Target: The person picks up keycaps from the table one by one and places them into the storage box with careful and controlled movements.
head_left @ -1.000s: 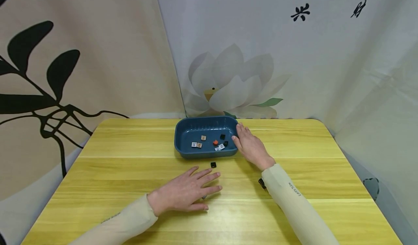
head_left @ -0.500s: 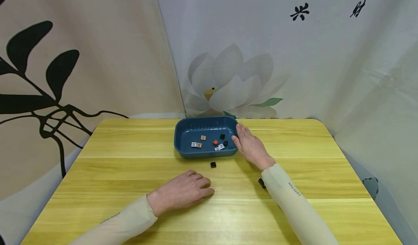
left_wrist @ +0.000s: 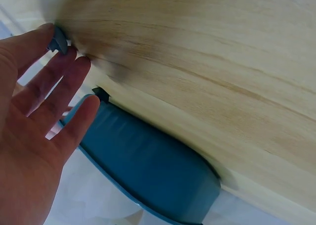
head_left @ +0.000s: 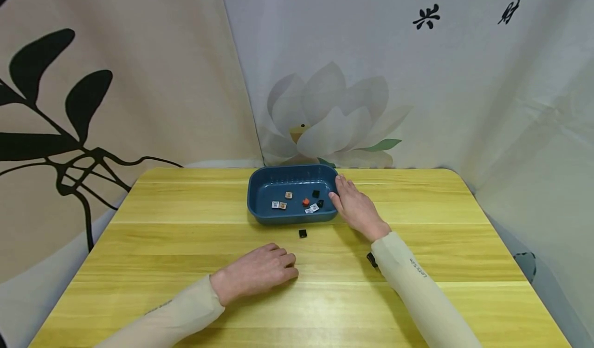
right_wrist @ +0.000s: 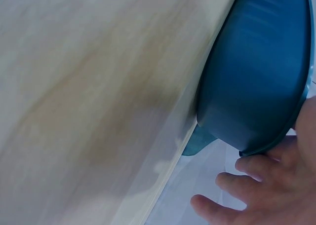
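In the left wrist view my left hand [left_wrist: 44, 96] pinches a small blue-grey piece [left_wrist: 59, 40] between thumb and index finger, low over the table; its exact kind cannot be told. The head view shows that left hand [head_left: 257, 271] from above, hiding the piece. My right hand [head_left: 358, 208] lies with extended fingers against the right end of a blue rectangular tray [head_left: 292, 219]. Inside the tray are several small square pieces: white [head_left: 276, 204], tan [head_left: 289, 195] and black [head_left: 316, 194], plus an orange-red piece [head_left: 306, 202]. A black square piece [head_left: 303, 233] sits just in front of the tray.
The yellow wood-grain table [head_left: 408, 296] reaches back to a hanging cloth [head_left: 343, 44] printed with a flower, leaves and characters. Behind the tray runs the table's far edge. A small black object [head_left: 372, 260] shows at the right sleeve's cuff.
My left hand's spread fingers have drawn together over a small piece on the table and now pinch it, the hand pulling slightly left. My right hand and the tray stay put.
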The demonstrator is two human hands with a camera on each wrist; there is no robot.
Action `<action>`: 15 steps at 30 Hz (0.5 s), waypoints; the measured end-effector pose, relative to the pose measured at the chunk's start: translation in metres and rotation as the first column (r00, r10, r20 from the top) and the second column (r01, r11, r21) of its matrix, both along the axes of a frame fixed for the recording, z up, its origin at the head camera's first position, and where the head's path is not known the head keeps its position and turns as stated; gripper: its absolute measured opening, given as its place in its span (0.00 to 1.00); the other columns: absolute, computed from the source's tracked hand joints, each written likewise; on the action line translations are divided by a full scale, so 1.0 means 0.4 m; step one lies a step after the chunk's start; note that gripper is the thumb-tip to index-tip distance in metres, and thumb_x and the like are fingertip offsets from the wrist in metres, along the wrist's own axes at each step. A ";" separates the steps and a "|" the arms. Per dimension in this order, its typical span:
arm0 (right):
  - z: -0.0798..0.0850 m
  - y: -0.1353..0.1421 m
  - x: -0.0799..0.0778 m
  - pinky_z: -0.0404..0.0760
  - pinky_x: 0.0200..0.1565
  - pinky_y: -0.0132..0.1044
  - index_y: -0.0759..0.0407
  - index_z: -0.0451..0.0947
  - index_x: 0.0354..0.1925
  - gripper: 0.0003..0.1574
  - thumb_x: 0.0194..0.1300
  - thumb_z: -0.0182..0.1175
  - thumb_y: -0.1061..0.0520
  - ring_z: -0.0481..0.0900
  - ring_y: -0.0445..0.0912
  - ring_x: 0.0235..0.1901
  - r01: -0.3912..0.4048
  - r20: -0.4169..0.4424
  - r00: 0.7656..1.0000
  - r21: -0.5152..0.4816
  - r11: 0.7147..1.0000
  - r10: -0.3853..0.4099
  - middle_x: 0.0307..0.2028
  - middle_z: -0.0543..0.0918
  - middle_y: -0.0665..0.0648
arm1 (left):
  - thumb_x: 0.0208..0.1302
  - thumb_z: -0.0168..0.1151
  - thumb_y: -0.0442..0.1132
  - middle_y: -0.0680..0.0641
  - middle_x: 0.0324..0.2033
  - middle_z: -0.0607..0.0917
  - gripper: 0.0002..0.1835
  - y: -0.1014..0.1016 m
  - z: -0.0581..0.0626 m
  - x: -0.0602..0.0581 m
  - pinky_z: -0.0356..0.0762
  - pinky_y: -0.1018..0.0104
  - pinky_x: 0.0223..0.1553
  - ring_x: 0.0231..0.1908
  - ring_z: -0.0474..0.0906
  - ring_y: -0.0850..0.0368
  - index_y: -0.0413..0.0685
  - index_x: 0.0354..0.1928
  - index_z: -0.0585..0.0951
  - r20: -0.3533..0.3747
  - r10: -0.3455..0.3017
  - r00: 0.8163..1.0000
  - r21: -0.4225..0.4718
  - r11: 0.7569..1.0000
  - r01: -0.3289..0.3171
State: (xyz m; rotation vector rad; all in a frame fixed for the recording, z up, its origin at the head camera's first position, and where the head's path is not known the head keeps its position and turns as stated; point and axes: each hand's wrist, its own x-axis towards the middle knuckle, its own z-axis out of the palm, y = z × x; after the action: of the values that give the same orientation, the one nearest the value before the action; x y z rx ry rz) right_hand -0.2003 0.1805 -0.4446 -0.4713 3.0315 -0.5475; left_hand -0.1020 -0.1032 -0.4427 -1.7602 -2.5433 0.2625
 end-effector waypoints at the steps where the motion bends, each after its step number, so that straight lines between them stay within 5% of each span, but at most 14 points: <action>1: -0.001 0.000 0.000 0.58 0.75 0.56 0.69 0.48 0.80 0.42 0.85 0.38 0.42 0.54 0.63 0.78 0.001 0.003 1.000 0.001 1.000 -0.001 0.81 0.49 0.66 | 0.73 0.64 0.36 0.55 0.45 0.84 0.11 0.000 0.000 0.000 0.80 0.62 0.52 0.42 0.80 0.60 0.59 0.52 0.86 -0.002 -0.001 1.000 -0.001 1.000 0.001; 15: 0.001 0.000 0.003 0.58 0.75 0.56 0.69 0.48 0.80 0.42 0.85 0.39 0.42 0.54 0.63 0.78 -0.001 -0.001 1.000 -0.017 1.000 0.000 0.81 0.50 0.66 | 0.75 0.61 0.36 0.55 0.45 0.83 0.12 0.001 0.003 -0.003 0.80 0.60 0.54 0.44 0.79 0.60 0.58 0.54 0.85 0.011 0.045 0.999 0.046 0.998 -0.046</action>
State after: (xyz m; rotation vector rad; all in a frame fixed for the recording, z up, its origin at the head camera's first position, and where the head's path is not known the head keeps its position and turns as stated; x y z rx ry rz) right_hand -0.1993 0.1805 -0.4442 -0.4733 3.0303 -0.5732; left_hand -0.1034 -0.1027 -0.4414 -1.6939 -2.5771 0.1946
